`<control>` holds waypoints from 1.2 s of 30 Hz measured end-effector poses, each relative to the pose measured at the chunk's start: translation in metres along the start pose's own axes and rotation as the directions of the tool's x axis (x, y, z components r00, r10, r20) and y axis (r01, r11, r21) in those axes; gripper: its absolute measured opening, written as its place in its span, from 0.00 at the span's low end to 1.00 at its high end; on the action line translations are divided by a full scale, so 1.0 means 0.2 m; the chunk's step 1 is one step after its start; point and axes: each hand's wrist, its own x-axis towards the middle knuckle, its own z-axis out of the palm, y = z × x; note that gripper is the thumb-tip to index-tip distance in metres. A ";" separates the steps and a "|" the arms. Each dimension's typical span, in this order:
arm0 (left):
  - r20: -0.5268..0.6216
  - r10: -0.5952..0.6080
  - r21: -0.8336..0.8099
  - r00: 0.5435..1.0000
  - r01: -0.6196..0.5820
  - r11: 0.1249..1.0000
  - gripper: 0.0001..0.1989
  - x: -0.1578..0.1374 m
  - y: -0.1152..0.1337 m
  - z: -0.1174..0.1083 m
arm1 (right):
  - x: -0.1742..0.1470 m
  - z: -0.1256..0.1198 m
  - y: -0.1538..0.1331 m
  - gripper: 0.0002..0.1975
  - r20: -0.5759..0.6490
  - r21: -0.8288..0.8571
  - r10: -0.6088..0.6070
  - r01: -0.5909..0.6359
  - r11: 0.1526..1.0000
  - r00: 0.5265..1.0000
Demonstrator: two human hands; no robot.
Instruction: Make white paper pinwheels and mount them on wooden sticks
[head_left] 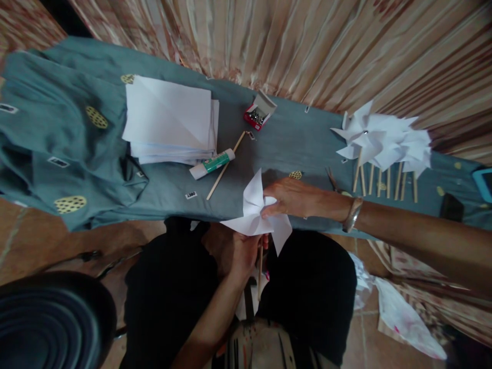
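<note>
A white paper pinwheel (251,211) on a thin wooden stick (260,271) is held over my lap, at the table's near edge. My left hand (246,251) is closed around the stick just under the paper blades. From the right, my right hand (284,199) reaches over the pinwheel, its fingers closed on the paper near the centre. Whether a pin sits under those fingertips is hidden. Left of the pinwheel, a green and white glue stick (212,164) lies across a loose wooden stick (221,179). Behind them stands an opened red box of metal pins (257,115).
A stack of white paper (169,115) lies on the left of the blue-green tablecloth (284,136). Several pinwheels (388,141) are heaped at the right, near scissors (331,178) and a dark phone-like object (452,207). A black round stool (54,323) stands at lower left.
</note>
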 end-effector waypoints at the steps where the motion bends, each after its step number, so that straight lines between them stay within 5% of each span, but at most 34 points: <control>1: -0.002 0.001 0.003 1.000 -0.001 1.000 0.12 0.00 0.00 0.00 | 0.00 0.00 0.00 0.15 -0.005 -0.020 -0.001 0.001 1.000 1.000; 9: -0.013 -0.011 -0.010 1.000 0.011 1.000 0.10 0.00 0.02 0.01 | 0.01 0.00 -0.01 0.18 -0.023 -0.099 0.024 -0.027 0.995 0.999; 36: 0.028 0.005 0.042 1.000 -0.006 0.999 0.10 0.02 -0.01 -0.02 | 0.06 0.00 0.05 0.13 0.015 0.167 -0.048 0.045 0.985 0.999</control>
